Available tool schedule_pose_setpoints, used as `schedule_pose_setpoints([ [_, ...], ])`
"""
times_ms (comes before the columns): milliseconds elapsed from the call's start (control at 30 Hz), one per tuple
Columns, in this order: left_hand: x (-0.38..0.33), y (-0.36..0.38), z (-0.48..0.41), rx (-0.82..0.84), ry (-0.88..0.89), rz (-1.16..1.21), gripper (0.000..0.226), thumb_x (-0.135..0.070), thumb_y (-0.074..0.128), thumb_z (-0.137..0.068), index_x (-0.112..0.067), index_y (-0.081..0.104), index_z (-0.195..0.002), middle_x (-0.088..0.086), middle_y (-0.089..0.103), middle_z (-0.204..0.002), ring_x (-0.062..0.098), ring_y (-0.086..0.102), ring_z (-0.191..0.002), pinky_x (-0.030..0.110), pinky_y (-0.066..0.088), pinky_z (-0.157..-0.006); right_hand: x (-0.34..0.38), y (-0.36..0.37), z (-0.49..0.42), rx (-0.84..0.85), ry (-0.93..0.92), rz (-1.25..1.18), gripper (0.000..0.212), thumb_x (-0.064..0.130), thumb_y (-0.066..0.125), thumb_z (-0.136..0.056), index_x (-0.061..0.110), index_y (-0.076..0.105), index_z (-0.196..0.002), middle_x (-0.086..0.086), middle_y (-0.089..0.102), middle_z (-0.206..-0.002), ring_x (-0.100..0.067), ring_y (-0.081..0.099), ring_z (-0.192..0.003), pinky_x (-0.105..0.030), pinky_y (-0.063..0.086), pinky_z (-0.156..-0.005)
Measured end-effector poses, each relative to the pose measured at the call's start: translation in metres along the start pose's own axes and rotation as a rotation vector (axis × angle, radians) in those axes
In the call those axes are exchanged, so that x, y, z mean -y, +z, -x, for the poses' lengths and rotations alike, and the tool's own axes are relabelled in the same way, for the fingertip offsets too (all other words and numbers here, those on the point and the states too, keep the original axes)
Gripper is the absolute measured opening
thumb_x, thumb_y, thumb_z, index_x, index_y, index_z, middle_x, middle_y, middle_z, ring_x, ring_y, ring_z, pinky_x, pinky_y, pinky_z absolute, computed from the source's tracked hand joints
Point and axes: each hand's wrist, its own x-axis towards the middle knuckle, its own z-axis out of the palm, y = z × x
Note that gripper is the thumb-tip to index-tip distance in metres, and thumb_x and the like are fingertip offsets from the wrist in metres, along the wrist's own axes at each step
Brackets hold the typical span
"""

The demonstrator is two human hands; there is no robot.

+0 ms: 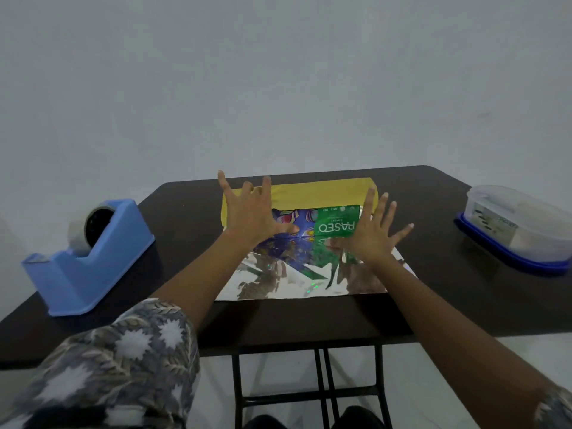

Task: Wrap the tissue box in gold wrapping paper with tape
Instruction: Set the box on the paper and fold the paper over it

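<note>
Sleeves: two, patterned grey and white; left one (pixel 117 360) large at the bottom edge, right one only a corner.
Table (pixel 448 289): one, dark top, against a pale wall.
Tape dispenser (pixel 93 264): one, blue, on the table's left end, well apart from the paper; one tape roll (pixel 89 227) seated in it.
Left hand (pixel 250 212): fingers straight and spread wide, palm flat on the gold flap at the box's left end, thumb pointing right along the box's near face. Holds nothing.
Wrapping paper (pixel 309 190): one sheet, mid-table. Gold side shows where it folds over the box from the far side; mirror-like inner side lies flat toward the person and reflects the box.
Tissue box (pixel 335 222): one, on the sheet between the two hands; near face shows a purple pattern and a green panel, lettering upside down.
Right hand (pixel 371 236): fingers apart and straight, pressed against the box's right end.
Container (pixel 520 224): one, clear plastic on a blue base, far right; contents unclear.
</note>
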Motion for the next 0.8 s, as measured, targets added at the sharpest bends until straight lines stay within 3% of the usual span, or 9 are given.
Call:
schedule_pose_setpoints([
  [467,-0.020,-0.004,0.001,0.025,-0.147,-0.026,0.118,-0.091,0.038,-0.063,-0.002,0.030,-0.139,0.006,0.066,-0.103,0.023,0.053,-0.115,0.069,-0.003,-0.106,-0.012,0.003,0.014,0.082,-0.019,-0.017,0.120,0.074,0.052,-0.072,0.022,-0.028,-0.144,-0.006,-0.021,-0.156,-0.024,-0.018,-0.144,-0.067,-0.010,-0.105],
  [667,-0.018,-0.003,0.005,0.029,-0.136,-0.015,0.115,-0.089,0.037,-0.067,-0.004,0.025,-0.143,0.004,0.064,-0.111,0.022,0.049,-0.120,0.071,-0.003,-0.104,-0.012,0.002,0.015,0.087,-0.027,0.046,0.117,0.078,0.047,-0.072,0.023,-0.029,-0.143,-0.005,-0.024,-0.155,-0.023,-0.021,-0.143,-0.067,-0.013,-0.104],
  [800,-0.007,0.000,0.009,0.002,-0.055,-0.044,0.114,-0.088,0.034,-0.069,-0.007,0.016,-0.147,0.003,0.061,-0.120,0.019,0.044,-0.128,0.072,-0.007,-0.102,0.004,-0.008,0.004,-0.120,-0.220,0.190,0.096,0.079,0.014,-0.074,0.026,-0.024,-0.144,-0.003,-0.023,-0.156,-0.021,-0.022,-0.143,-0.056,-0.030,-0.096],
])
